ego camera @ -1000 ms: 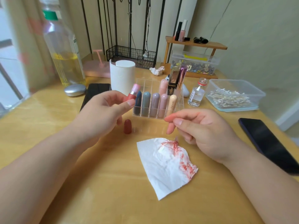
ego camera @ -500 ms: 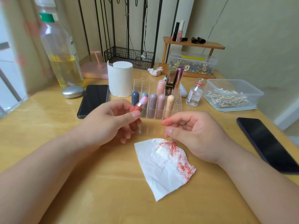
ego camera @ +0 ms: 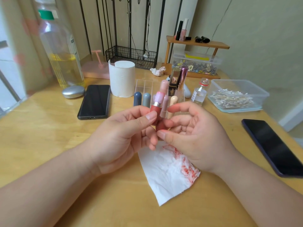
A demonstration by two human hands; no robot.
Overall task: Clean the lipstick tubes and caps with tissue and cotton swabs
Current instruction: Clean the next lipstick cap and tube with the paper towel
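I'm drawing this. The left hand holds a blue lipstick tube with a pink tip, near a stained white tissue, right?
Not blue: the head view shows the left hand holding a dark red lipstick tube with a pink tip, near the red-stained white tissue.

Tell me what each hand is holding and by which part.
The left hand pinches the open lipstick by its red lower barrel, between thumb and fingers. The right hand appears to pinch the red cap by its sides.

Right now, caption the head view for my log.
Left hand holds uncapped red lipstick; right hand pinches its red cap above the stained tissue.
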